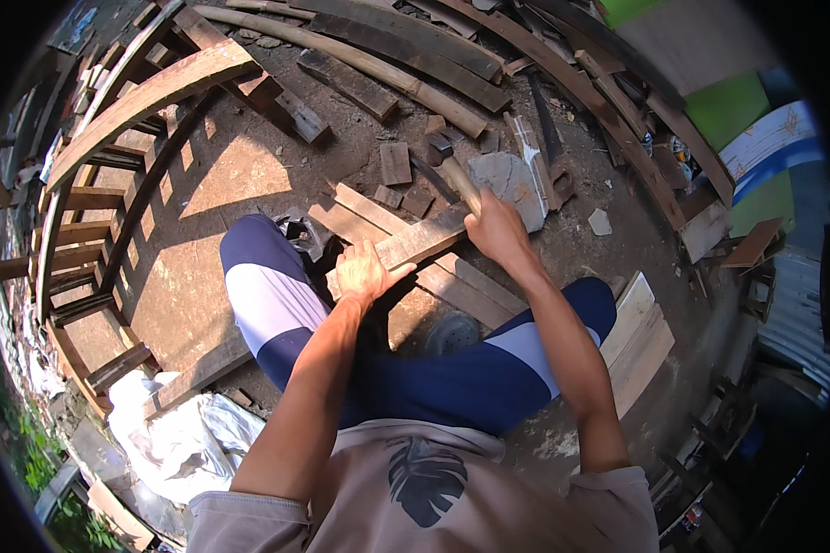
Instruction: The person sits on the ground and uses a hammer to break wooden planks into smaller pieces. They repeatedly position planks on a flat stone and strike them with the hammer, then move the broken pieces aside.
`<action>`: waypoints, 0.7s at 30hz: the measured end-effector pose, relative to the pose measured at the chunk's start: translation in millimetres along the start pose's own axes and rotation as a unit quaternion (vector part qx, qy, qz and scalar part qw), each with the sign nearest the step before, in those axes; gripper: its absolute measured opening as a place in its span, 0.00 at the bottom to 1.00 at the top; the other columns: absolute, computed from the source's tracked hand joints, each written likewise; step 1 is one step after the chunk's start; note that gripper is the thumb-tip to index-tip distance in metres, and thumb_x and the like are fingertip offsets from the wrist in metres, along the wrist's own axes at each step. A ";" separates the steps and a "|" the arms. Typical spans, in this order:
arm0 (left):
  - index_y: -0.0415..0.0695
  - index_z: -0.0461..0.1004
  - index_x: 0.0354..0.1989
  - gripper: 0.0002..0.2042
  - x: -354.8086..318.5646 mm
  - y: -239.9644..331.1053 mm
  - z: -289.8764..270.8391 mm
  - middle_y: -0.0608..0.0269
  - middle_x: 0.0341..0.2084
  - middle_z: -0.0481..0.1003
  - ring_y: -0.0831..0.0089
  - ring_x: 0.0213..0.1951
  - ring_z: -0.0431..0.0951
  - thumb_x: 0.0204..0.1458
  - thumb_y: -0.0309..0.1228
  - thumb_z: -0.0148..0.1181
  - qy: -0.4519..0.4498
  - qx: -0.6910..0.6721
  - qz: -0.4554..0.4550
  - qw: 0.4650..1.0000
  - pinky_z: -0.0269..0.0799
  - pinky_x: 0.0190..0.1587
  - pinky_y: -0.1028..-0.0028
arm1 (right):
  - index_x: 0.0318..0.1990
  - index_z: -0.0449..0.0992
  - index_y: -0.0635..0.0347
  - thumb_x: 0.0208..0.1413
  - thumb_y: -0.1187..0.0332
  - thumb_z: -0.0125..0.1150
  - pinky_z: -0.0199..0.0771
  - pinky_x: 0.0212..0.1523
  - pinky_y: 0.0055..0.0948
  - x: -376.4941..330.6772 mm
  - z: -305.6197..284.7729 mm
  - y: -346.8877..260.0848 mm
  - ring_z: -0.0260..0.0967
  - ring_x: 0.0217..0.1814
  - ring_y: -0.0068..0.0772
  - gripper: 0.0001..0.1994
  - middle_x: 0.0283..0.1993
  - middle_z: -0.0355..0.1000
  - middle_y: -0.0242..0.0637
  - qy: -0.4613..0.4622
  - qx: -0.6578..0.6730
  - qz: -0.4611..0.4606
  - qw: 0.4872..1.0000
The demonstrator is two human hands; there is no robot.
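Left hand (364, 270) lay flat on wooden plank (424, 241), fingers spread, thumb along plank edge. Right hand (493, 226) fingers clamped round hammer (450, 166) handle; hammer head beyond fingertips, beside grey stone (512, 180). Plank passed under both hands.

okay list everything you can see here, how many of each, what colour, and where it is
wooden slat: one, pale brown, under both hands
hammer: one, wooden handle, dark head, in the right hand
flat planks: several, brown, under the slat
grey stone: one, beyond the right hand
curved wooden frame: one, brown, far left
white sheet: one, crumpled, lower left
pale boards: a few, right of the knee
left hand: pressing on the slat
right hand: gripping the hammer handle
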State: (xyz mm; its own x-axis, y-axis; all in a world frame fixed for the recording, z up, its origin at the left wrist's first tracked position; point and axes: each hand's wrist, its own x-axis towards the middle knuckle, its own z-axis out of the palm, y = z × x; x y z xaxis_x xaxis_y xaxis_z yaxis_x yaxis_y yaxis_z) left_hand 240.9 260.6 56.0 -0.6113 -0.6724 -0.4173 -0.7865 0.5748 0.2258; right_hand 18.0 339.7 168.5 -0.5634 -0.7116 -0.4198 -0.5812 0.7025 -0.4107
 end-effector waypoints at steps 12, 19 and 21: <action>0.31 0.71 0.46 0.49 -0.4 -5.0 9.0 0.44 0.41 0.76 0.56 0.46 0.77 0.38 0.74 0.56 0.023 -0.011 0.017 1.000 0.69 0.49 0.61 | 0.43 0.69 0.71 0.51 0.67 0.60 0.72 0.48 0.53 -3.8 -6.5 12.0 0.73 0.43 0.67 0.16 0.37 0.74 0.65 0.061 0.029 0.019 0.998; 0.31 0.71 0.46 0.49 -0.5 2.9 3.5 0.45 0.39 0.76 0.56 0.46 0.77 0.37 0.75 0.55 0.011 -0.011 0.020 1.000 0.69 0.49 0.61 | 0.44 0.70 0.71 0.50 0.66 0.60 0.73 0.49 0.50 31.4 -0.8 39.6 0.73 0.46 0.65 0.17 0.38 0.75 0.62 -0.104 -0.104 0.064 0.987; 0.33 0.71 0.46 0.48 0.2 0.2 9.2 0.47 0.41 0.76 0.56 0.47 0.75 0.37 0.74 0.55 0.017 -0.007 0.019 1.000 0.67 0.52 0.61 | 0.44 0.70 0.71 0.50 0.66 0.60 0.73 0.50 0.50 22.7 -13.2 28.4 0.73 0.46 0.65 0.18 0.39 0.75 0.62 -0.006 -0.036 0.039 0.999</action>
State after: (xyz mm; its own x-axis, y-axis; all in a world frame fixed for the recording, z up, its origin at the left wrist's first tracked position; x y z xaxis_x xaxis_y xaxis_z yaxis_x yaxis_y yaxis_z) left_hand 241.4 264.9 47.9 -0.6434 -0.6652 -0.3787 -0.7634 0.5945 0.2526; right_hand -19.0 343.4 157.9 -0.6019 -0.6542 -0.4579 -0.5770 0.7527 -0.3171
